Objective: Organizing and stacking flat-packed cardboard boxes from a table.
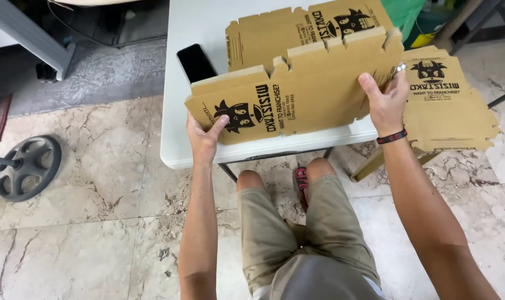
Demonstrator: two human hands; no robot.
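I hold a brown cardboard box blank with black printing, partly folded, upright over the near edge of a white table. My left hand grips its lower left corner with the thumb on the printed face. My right hand grips its right end; a dark band circles that wrist. Another flat blank lies on the table behind it. A stack of flat blanks rests to the right, past my right hand.
A black phone lies on the table left of the blanks. A grey wheel-shaped base sits on the marble floor at left. My knees in khaki shorts are under the table edge. Green items stand at the top right.
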